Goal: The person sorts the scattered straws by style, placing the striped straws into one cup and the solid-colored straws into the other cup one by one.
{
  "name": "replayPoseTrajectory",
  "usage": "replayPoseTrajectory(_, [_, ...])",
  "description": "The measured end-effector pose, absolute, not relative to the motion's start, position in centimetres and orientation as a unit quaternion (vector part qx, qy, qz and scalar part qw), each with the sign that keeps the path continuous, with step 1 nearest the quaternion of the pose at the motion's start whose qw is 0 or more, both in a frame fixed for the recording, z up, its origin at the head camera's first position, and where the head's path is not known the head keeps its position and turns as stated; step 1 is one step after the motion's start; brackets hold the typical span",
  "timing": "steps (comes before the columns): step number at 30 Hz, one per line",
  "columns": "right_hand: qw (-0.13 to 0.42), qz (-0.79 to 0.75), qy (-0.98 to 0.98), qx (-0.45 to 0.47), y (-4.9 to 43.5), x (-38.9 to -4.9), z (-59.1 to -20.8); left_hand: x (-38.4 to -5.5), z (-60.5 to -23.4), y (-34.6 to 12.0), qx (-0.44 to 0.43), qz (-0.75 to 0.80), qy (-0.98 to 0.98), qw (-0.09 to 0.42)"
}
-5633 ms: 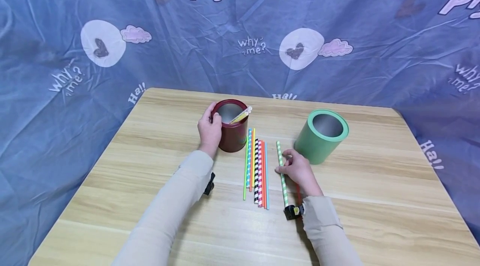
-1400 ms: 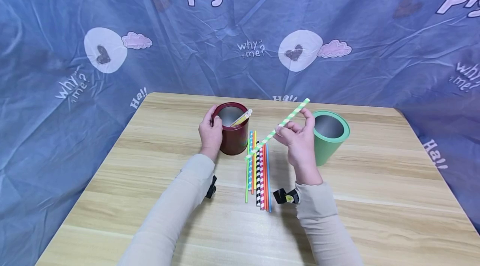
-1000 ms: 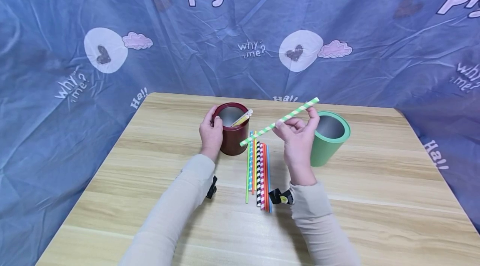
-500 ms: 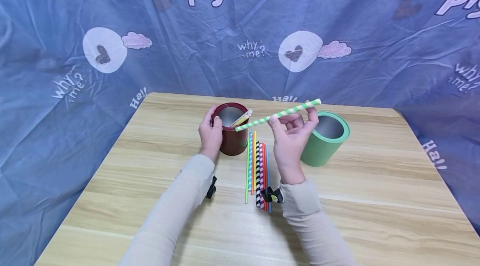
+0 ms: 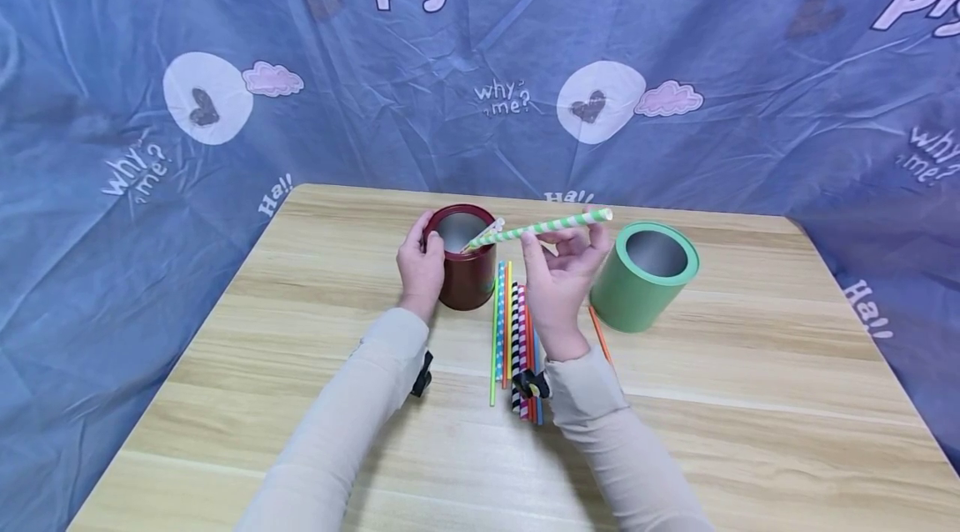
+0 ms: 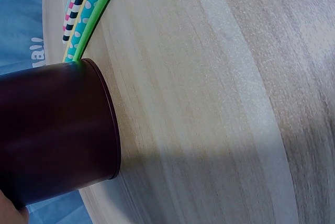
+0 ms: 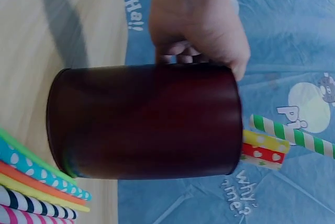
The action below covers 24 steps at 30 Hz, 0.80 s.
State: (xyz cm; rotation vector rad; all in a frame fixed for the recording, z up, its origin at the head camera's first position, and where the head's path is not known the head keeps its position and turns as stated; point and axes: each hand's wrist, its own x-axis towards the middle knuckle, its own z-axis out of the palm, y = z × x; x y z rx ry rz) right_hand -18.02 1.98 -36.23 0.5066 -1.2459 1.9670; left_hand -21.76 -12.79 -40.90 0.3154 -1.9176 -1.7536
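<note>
My left hand (image 5: 422, 267) grips the left side of a dark red can (image 5: 467, 282), thumb at its rim. The can stands upright on the table. My right hand (image 5: 558, 282) pinches a green-and-white striped straw (image 5: 551, 226) and holds it nearly level. The straw's left end is over the can's right rim. Inside the can lean several straws, a yellow dotted one (image 7: 266, 142) and a red one with hearts (image 7: 263, 153) among them; the right wrist view shows the striped straw's tip just beyond the rim, close to them.
A row of loose straws (image 5: 500, 332) in several colours and patterns lies right of the red can, partly under my right forearm. Right of my hand stands a green can (image 5: 633, 298), with an orange straw (image 5: 600, 336) lying in front of it. A printed blue cloth (image 5: 465, 140) hangs behind the table.
My right hand picked the striped straw up from the table, then carried it left, turning it more level, its end now over the red can's rim. The left hand stays on the can.
</note>
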Motion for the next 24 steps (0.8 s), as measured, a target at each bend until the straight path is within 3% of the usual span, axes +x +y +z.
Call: replayPoseTrajectory(24, [0.344, 0.682, -0.604, 0.227, 0.9, -18.2, -38.4, -21.9, -40.9, -12.7, 0.12, -0.644, -0.707, 0.265])
